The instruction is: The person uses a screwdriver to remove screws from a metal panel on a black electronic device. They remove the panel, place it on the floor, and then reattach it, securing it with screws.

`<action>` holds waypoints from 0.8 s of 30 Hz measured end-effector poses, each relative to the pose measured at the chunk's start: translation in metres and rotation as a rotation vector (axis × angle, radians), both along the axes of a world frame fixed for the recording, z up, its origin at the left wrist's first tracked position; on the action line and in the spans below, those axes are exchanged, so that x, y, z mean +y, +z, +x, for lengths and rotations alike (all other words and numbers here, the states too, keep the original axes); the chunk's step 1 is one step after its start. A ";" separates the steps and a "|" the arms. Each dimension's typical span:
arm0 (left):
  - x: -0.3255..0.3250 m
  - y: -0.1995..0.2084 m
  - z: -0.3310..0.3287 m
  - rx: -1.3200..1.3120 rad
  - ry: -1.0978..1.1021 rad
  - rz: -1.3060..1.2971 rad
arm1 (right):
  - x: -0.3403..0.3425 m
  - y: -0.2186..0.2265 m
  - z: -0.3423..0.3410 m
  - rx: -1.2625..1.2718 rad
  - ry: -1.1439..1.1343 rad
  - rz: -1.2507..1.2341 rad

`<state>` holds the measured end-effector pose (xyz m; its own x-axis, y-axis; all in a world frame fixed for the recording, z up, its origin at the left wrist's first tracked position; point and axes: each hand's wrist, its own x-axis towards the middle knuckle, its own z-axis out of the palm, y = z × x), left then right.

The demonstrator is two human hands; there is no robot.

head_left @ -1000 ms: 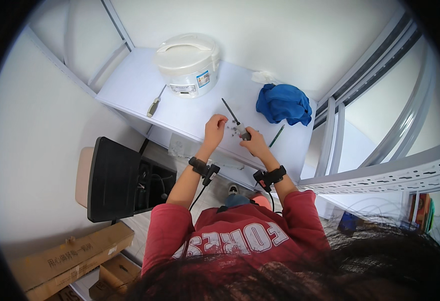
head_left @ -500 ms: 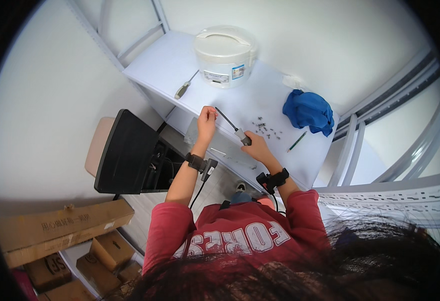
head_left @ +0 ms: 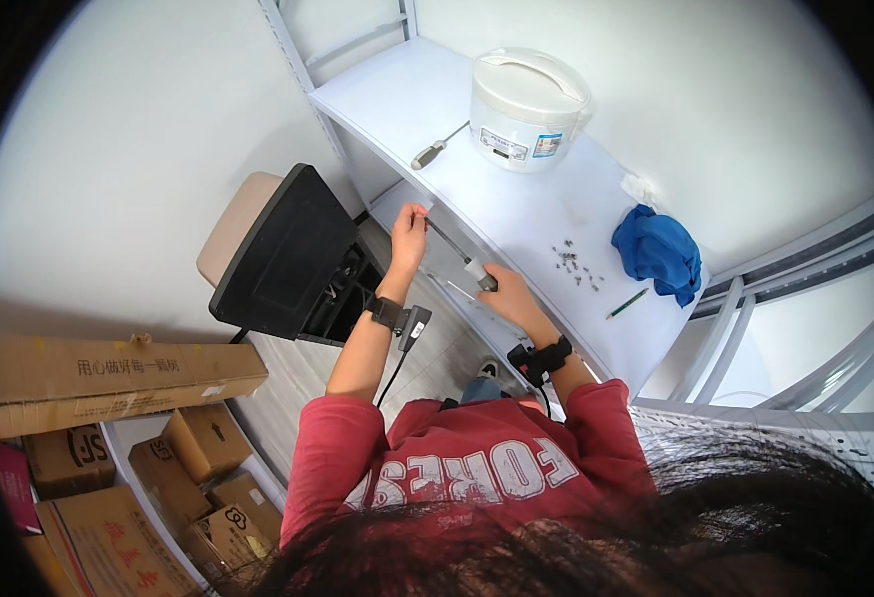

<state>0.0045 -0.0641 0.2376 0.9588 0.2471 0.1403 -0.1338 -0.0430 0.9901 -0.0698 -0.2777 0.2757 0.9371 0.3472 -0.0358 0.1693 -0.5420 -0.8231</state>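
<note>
My right hand (head_left: 512, 298) is wrapped round the grey handle of a screwdriver (head_left: 449, 240), its long dark shaft slanting up and left. At the shaft's tip, the fingers of my left hand (head_left: 409, 235) are pinched together; whether they grip the tip or a tiny piece there is too small to tell. Both hands are in front of the white shelf's (head_left: 546, 214) near edge. Several small dark screws (head_left: 575, 263) lie scattered on the shelf, right of my hands. A second screwdriver (head_left: 429, 155) with a grey-green handle lies near the edge, farther off.
A white lidded rice cooker (head_left: 529, 109) stands at the back of the shelf. Toward the right lie a blue cloth (head_left: 658, 254) and a green pencil (head_left: 627, 303). On my left are a black-backed chair (head_left: 288, 254) and cardboard boxes (head_left: 118, 383). Metal shelf rails (head_left: 725, 333) rise at right.
The view has turned, so the shelf and its things sit farther right in the picture. Relative to the shelf, both hands have shifted left with the screwdriver, my left fingers staying at its tip.
</note>
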 end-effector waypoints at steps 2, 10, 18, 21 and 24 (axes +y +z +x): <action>0.009 -0.003 -0.004 -0.005 0.020 0.036 | 0.007 0.000 -0.001 0.016 0.041 -0.025; 0.041 -0.034 -0.032 0.051 0.159 0.137 | 0.037 -0.016 -0.011 0.014 0.176 -0.160; 0.083 -0.100 -0.055 0.128 0.328 0.178 | 0.091 -0.055 -0.014 0.140 0.339 -0.271; 0.090 -0.103 -0.047 0.224 0.385 0.221 | 0.106 -0.084 0.009 0.165 0.359 -0.219; 0.097 -0.122 -0.032 0.147 0.458 0.150 | 0.119 -0.112 0.043 0.188 0.393 -0.158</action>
